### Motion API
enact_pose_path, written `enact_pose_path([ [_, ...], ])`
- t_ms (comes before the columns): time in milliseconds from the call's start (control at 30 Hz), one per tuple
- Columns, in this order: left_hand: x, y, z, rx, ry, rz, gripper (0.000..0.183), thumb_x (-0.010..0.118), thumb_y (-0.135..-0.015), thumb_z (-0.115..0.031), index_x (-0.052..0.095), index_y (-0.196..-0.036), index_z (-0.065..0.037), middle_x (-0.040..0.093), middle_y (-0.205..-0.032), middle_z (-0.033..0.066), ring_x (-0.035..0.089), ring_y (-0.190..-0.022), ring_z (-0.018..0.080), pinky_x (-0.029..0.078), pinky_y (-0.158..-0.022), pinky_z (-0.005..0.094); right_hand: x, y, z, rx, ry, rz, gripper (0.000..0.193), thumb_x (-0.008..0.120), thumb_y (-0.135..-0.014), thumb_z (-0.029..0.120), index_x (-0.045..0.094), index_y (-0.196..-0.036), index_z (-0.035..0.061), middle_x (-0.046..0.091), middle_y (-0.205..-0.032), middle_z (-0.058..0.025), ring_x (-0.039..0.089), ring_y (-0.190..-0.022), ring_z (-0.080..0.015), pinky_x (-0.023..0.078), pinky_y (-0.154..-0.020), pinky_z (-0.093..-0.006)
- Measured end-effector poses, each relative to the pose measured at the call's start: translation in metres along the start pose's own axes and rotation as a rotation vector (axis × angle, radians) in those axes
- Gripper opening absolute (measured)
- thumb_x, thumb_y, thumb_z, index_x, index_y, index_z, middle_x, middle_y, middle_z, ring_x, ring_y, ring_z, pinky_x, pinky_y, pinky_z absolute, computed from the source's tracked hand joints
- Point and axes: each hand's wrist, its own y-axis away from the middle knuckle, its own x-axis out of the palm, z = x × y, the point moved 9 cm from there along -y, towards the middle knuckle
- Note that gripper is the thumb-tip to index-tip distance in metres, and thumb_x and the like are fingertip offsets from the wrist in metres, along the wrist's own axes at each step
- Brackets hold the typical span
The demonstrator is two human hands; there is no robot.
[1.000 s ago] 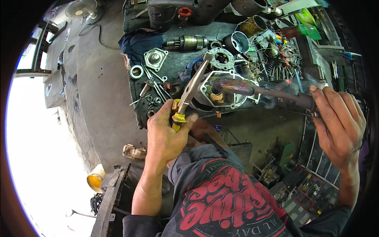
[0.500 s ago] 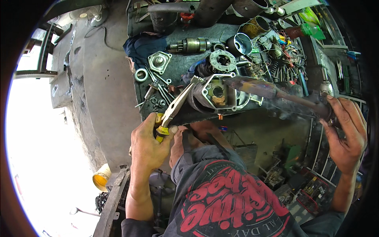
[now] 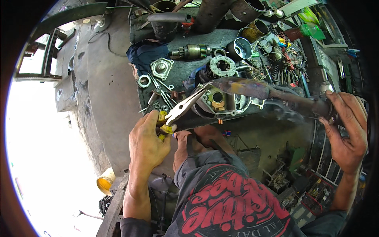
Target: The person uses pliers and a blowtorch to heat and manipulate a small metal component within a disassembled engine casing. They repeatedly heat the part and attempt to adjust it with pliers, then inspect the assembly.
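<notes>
My left hand is closed round the yellow handles of a pair of pliers, whose jaws reach the upper left rim of an open metal motor housing. From the right, my right hand grips a large soldering iron at its dark rear end. Its thick, heat-stained tip lies over the housing's upper edge, close to the plier jaws; whether they touch I cannot tell. Thin smoke drifts below the iron's shaft. A copper-coloured stud sticks out of the housing's near side.
Behind the housing are a round flange with holes, an armature shaft and a metal cup. A triangular end cover, a small gear and a dark cloth lie left. Tangled wires and tools crowd the right.
The plier jaws have shifted right and the iron's tip left, so the two are now closer together over the housing. The whole view has shifted slightly. Both hands keep their holds.
</notes>
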Motion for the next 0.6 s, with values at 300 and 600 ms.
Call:
enact_pose_path([
  [300, -0.006, 0.003, -0.001, 0.041, -0.06, -0.011, 0.032, 0.082, -0.083, -0.017, 0.058, -0.096, 0.0, 0.063, -0.085, 0.0198, 0.062, -0.08, 0.0434, 0.049, -0.071, 0.0459, 0.008, 0.003, -0.011, 0.12, -0.089, 0.161, 0.057, 0.078, -0.072, -0.01, 0.066, -0.128, -0.0099, 0.069, -0.125, -0.0192, 0.063, -0.115, -0.0338, 0.05, -0.099, -0.0407],
  [600, -0.01, 0.006, -0.001, 0.04, -0.137, -0.022, 0.033, 0.082, -0.084, -0.018, 0.06, -0.101, 0.0, 0.067, -0.092, 0.0197, 0.067, -0.085, 0.041, 0.051, -0.076, 0.045, 0.005, 0.002, -0.006, 0.088, 0.007, 0.172, 0.056, 0.077, -0.074, -0.012, 0.065, -0.129, -0.0092, 0.069, -0.125, -0.0199, 0.063, -0.115, -0.0348, 0.052, -0.099, -0.0416],
])
